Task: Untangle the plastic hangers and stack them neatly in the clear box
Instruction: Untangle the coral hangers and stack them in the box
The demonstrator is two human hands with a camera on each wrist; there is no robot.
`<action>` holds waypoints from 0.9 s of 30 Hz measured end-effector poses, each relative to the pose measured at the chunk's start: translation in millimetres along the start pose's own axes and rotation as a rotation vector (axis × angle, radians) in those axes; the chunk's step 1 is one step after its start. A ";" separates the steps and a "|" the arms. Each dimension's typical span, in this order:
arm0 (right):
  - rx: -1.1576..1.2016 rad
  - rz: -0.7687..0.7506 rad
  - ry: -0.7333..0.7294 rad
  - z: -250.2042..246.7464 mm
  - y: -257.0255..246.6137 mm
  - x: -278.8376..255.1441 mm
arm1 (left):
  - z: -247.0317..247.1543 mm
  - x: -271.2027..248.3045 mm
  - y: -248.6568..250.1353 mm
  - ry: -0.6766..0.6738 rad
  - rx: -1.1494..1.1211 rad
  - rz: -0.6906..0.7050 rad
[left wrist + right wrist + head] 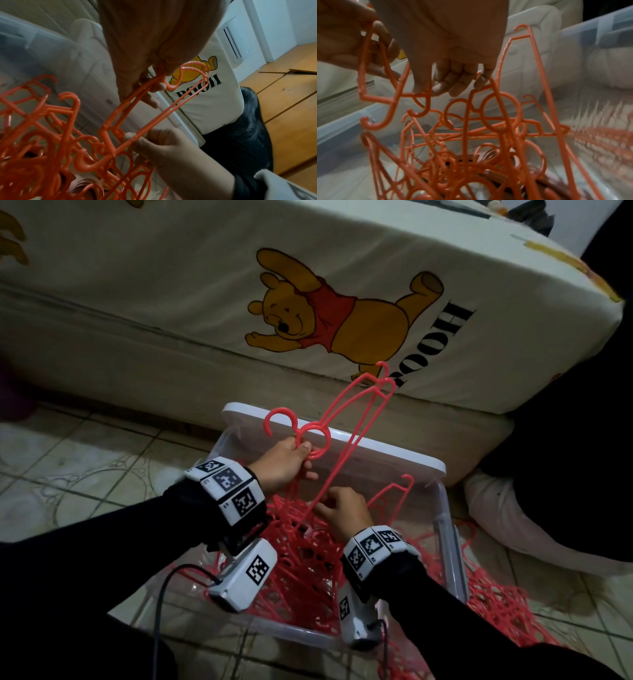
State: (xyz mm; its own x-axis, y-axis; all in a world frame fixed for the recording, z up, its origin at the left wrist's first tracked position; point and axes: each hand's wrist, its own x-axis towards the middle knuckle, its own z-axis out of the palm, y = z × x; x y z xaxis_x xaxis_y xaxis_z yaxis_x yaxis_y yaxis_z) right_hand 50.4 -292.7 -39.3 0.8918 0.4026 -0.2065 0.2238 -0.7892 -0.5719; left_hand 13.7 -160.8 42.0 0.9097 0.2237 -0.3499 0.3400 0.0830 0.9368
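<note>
My left hand (287, 463) grips a small bunch of pink-orange hangers (383, 386) at their hook necks and holds them up over the clear box (448, 542). In the left wrist view the left hand (145, 47) curls its fingers round the neck of those hangers (171, 108). Just below, my right hand (346, 510) pinches a thin bar of one raised hanger between thumb and forefinger, which shows plainly on the right hand (171, 151) in the left wrist view. A tangled heap of hangers (308, 563) fills the box, and the same tangled heap (471, 135) hangs under my right hand (453, 54).
The box's white lid (376, 453) leans behind it against a bear-print mattress (171, 302). More hangers (496, 604) lie heaped on the tiled floor right of the box. A pale cushion (513, 525) and dark cloth sit at the right.
</note>
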 end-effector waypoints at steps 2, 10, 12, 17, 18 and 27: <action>-0.042 -0.008 0.012 -1.8 -0.1 -2.5 | -0.4 -0.6 1.1 0.011 -0.048 0.003; 0.023 0.060 0.028 -7.4 -1.7 -3.1 | 0.3 -0.6 -4.4 0.028 -0.054 0.023; 0.047 0.064 0.015 -4.7 -0.7 -3.1 | 2.0 -0.9 -5.0 0.033 -0.045 0.023; 0.034 0.046 -0.022 -2.8 7.9 -3.3 | 2.9 -1.1 -6.5 0.014 -0.070 -0.020; 0.025 0.042 -0.018 -3.0 9.3 -3.1 | 2.7 -1.6 -6.5 0.012 -0.061 -0.033; -0.170 -0.007 -0.193 -29.3 -8.5 -6.8 | -5.1 0.7 5.5 -0.001 0.266 0.129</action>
State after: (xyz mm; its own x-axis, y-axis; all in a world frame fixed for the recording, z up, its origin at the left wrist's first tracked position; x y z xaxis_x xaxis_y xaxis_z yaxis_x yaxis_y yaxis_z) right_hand 53.9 -302.3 -9.8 0.8020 0.4768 -0.3598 0.3077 -0.8461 -0.4353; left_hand 14.9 -155.3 46.9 0.9498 0.2145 -0.2277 0.2715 -0.2035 0.9407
